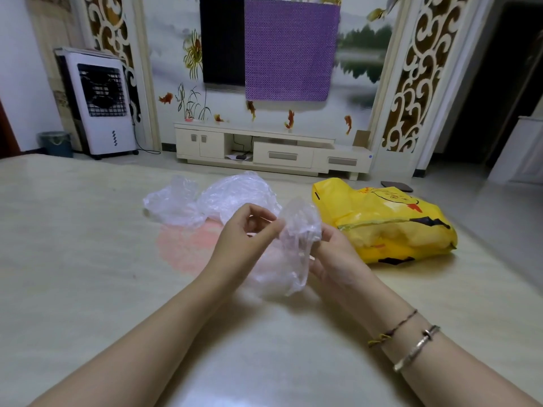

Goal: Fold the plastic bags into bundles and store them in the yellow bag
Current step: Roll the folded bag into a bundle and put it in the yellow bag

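**Head view: both my hands on one clear plastic bag**

Head camera looks down at the pale table [88, 259] where I work. My left hand [246, 233] pinches the upper edge of a crumpled clear plastic bag [291, 254] between thumb and curled fingers. My right hand [332, 257] grips the same bag from the other side, its fingers mostly hidden behind the film. The bag hangs between my hands, just above the table.

Behind my hands lie more clear plastic bags [217, 198] in a loose heap on the table. The yellow bag [390, 224] lies on its side just to the right of my right hand, bulging. Two bracelets [411, 342] circle my right wrist.
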Tool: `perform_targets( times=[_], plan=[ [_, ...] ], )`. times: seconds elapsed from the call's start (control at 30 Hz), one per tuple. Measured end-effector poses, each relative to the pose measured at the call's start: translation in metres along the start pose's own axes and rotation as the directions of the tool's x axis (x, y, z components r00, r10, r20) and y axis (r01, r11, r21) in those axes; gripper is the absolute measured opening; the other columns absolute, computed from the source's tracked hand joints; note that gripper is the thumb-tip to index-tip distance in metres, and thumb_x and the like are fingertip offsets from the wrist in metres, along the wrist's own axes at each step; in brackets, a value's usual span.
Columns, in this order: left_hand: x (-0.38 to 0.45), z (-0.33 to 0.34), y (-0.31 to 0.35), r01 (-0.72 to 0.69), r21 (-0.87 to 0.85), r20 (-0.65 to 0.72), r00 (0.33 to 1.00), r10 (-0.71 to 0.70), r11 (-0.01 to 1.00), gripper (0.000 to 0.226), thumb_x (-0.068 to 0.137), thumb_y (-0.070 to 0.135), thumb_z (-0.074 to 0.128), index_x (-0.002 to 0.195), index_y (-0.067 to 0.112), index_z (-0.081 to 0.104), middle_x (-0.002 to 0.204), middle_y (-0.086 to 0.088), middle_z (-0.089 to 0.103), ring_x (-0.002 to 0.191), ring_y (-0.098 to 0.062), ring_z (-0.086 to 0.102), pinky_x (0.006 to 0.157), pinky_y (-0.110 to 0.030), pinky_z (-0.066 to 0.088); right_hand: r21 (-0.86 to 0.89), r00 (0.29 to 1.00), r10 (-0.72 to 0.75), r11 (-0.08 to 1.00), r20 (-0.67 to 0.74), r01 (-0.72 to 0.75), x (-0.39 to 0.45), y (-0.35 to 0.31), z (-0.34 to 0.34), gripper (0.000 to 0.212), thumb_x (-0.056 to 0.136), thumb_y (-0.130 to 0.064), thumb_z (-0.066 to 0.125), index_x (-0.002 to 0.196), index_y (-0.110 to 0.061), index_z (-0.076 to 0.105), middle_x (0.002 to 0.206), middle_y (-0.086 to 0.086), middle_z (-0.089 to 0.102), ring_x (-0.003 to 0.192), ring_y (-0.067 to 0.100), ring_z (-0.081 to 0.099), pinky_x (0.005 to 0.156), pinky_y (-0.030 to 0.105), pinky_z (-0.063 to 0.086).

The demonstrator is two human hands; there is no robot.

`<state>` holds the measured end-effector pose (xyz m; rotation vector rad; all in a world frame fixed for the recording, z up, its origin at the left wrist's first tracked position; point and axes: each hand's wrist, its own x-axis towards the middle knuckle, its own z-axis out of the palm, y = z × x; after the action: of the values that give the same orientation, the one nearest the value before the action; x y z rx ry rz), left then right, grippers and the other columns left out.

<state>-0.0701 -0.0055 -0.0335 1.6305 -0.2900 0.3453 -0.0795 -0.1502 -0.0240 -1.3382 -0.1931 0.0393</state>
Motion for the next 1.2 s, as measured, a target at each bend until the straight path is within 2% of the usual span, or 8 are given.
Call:
perform_targets(
  times=[0.13, 0.37, 0.57, 0.7, 0.8, 0.87, 1.0, 1.2],
  plan=[
    [0.001, 0.001, 0.000, 0.005, 0.047, 0.026, 1.000, -0.006, 0.999, 0.009, 0.083, 0.019, 0.074, 0.080, 0.014, 0.067, 0.076, 0.001, 0.068, 0.073, -0.004, 0.061, 0.070, -0.013, 0.043, -0.017, 0.998, -0.039, 0.999, -0.039, 0.038, 0.001, -0.001, -0.001, 0.011, 0.090, 0.003, 0.057, 0.084, -0.005, 0.063, 0.074, 0.002, 0.069, 0.068, 0.012, 0.067, 0.063, 0.026, 0.056],
    [0.004, -0.012, 0.001, -0.017, -0.057, -0.146, 0.989, 0.008, 0.998, 0.007, 0.091, 0.011, 0.063, 0.085, 0.007, 0.062, 0.070, 0.006, 0.061, 0.063, -0.002, 0.057, 0.067, -0.010, 0.044, 0.109, 0.945, -0.080, 0.987, -0.317, 0.120, 0.008, -0.010, -0.016, 0.012, 0.100, -0.009, 0.042, 0.090, -0.009, 0.048, 0.085, 0.011, 0.067, 0.072, 0.023, 0.071, 0.073, 0.036, 0.057],
    [-0.001, -0.011, -0.003, 0.055, 0.125, -0.055, 0.997, -0.049, 0.991, 0.017, 0.094, 0.004, 0.051, 0.091, 0.014, 0.064, 0.081, 0.006, 0.064, 0.061, -0.006, 0.058, 0.068, -0.027, 0.050, -0.273, 0.823, -0.253, 0.954, -0.509, 0.125, 0.011, -0.011, -0.020, 0.009, 0.098, -0.022, 0.047, 0.092, -0.017, 0.053, 0.086, 0.002, 0.058, 0.073, 0.014, 0.056, 0.061, 0.027, 0.045],
    [0.000, -0.012, 0.004, 0.166, 0.031, -0.071, 0.984, -0.163, 0.986, 0.022, 0.092, 0.004, 0.047, 0.100, 0.012, 0.065, 0.099, 0.004, 0.065, 0.080, -0.012, 0.063, 0.078, -0.029, 0.049, -0.285, 0.924, -0.231, 0.948, -0.306, 0.143, 0.003, -0.020, -0.019, 0.010, 0.096, -0.022, 0.055, 0.089, -0.016, 0.059, 0.071, 0.001, 0.064, 0.062, 0.013, 0.065, 0.062, 0.032, 0.049],
    [0.002, -0.013, 0.013, 0.302, -0.203, 0.045, 0.953, -0.299, 0.931, 0.032, 0.096, 0.039, 0.049, 0.112, 0.016, 0.065, 0.114, 0.001, 0.068, 0.101, -0.019, 0.066, 0.092, -0.035, 0.048, -0.297, 0.987, -0.139, 0.948, -0.081, 0.109, -0.002, -0.023, -0.019, 0.013, 0.094, -0.021, 0.059, 0.087, -0.012, 0.065, 0.070, 0.012, 0.059, 0.060, 0.026, 0.063, 0.061, 0.038, 0.041],
    [0.000, -0.014, 0.017, 0.387, -0.174, 0.209, 0.913, -0.350, 0.906, 0.050, 0.087, 0.060, 0.053, 0.108, 0.018, 0.069, 0.108, -0.003, 0.072, 0.095, -0.022, 0.070, 0.088, -0.040, 0.051, -0.329, 0.991, -0.131, 0.937, -0.012, 0.120, -0.003, -0.021, -0.019, 0.015, 0.093, -0.020, 0.061, 0.087, -0.009, 0.068, 0.073, 0.015, 0.058, 0.062, 0.028, 0.058, 0.063, 0.041, 0.040],
    [-0.010, -0.010, 0.020, 0.272, 0.007, 0.318, 0.912, -0.260, 0.962, 0.017, 0.091, 0.027, 0.064, 0.083, 0.015, 0.071, 0.083, -0.007, 0.073, 0.062, -0.016, 0.064, 0.055, -0.023, 0.044, -0.395, 0.983, -0.171, 0.909, -0.065, 0.132, -0.001, -0.019, -0.018, 0.019, 0.093, -0.024, 0.060, 0.082, -0.015, 0.071, 0.075, 0.008, 0.062, 0.069, 0.021, 0.054, 0.062, 0.033, 0.041],
    [0.001, -0.017, 0.018, 0.172, -0.336, 0.036, 0.985, -0.170, 0.926, 0.011, 0.084, 0.006, 0.069, 0.092, 0.003, 0.062, 0.075, -0.005, 0.065, 0.062, -0.018, 0.067, 0.066, -0.029, 0.055, -0.330, 0.992, 0.121, 0.935, -0.043, -0.128, 0.003, -0.012, -0.017, 0.037, 0.094, -0.042, 0.053, 0.101, -0.009, 0.070, 0.091, 0.004, 0.070, 0.084, 0.017, 0.066, 0.078, 0.031, 0.050]
  ],
)
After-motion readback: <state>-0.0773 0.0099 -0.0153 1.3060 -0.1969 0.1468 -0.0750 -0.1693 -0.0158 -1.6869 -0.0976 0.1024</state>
